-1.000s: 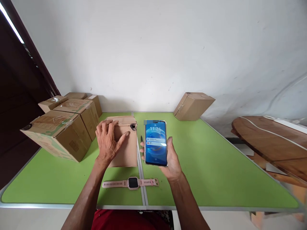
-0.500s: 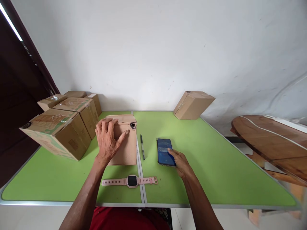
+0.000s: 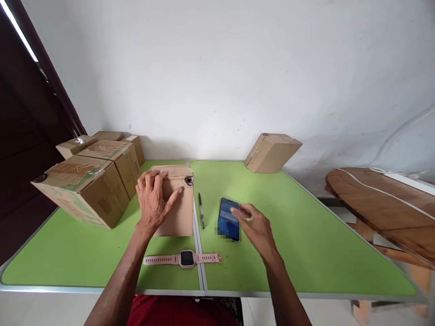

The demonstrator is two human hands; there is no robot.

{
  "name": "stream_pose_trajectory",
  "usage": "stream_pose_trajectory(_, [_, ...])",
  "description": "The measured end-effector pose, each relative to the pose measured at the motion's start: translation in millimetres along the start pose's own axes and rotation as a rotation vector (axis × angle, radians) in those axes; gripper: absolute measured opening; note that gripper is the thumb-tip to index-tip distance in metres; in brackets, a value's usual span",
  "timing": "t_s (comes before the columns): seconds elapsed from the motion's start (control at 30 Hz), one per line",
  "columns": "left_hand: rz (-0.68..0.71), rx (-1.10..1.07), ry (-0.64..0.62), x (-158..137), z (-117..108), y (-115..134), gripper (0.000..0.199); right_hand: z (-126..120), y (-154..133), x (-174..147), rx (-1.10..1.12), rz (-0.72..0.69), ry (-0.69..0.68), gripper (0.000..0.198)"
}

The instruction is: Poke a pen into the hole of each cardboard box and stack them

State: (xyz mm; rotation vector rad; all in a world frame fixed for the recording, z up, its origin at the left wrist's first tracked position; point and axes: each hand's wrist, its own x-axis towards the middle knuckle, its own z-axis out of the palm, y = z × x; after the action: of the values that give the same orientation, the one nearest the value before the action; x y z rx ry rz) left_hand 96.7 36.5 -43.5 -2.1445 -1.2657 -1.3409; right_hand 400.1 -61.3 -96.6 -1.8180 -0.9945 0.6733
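My left hand (image 3: 152, 199) rests on top of a small brown cardboard box (image 3: 178, 213), its thumb and fingers spread apart. A dark torn hole shows at the box's far right corner. A smartphone (image 3: 229, 219) with a lit blue screen lies on the green table, turned slightly. Just at its right edge is my right hand (image 3: 254, 224), fingers loosely bent, with a gap between thumb and forefinger and the thumb over the screen. Between box and phone lies a dark pen (image 3: 201, 210). Nearer to me a pink smartwatch (image 3: 186, 258) is stretched out flat.
Several taped cardboard boxes (image 3: 91, 181) stand together at the left of the green table (image 3: 306, 253). Another carton (image 3: 272, 153) leans at the back right by the white wall. A round wooden table (image 3: 380, 194) with a white cable is at the right.
My right hand has let go of the phone and drawn slightly back. The phone has shifted a little left and tilted the other way. My left hand stays on the box.
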Motion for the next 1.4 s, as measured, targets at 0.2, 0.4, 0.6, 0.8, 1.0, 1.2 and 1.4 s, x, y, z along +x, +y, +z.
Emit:
stream_pose_trajectory(0.2, [-0.006, -0.059, 0.028, -4, 0, -6, 0.054, 77, -59, -1, 0.217, -0.25, -0.522, 0.134])
stream_pose_trajectory(0.4, [-0.466, -0.469, 0.019, -33, 4, -25, 0.12, 130, -72, 11, 0.565, -0.223, -0.721, 0.113])
stream_pose_trajectory(0.6, [-0.936, -1.181, -0.461, -55, -19, -19, 0.125, 114, -73, 4, 0.671, -0.063, -0.721, 0.083])
stream_pose_trajectory(0.8, [-1.041, -1.275, -0.16, -47, -67, 13, 0.127, 99, -90, -8, 0.672, 0.169, -0.876, 0.095])
stream_pose_trajectory(1.0, [-1.126, -1.213, 0.358, -23, -145, 3, 0.092, 117, -143, -42, 0.615, -0.258, -1.052, 0.092])
stream_pose_trajectory(1.2, [-1.091, -1.006, 0.607, 14, -191, -26, 0.067, 145, -205, -66, 0.56, -0.441, -1.138, 0.089])
stream_pose_trajectory(1.4, [-1.254, -0.796, 0.856, -43, -239, -53, 0.053, 165, -182, -70, 0.425, -0.437, -1.097, 0.075])
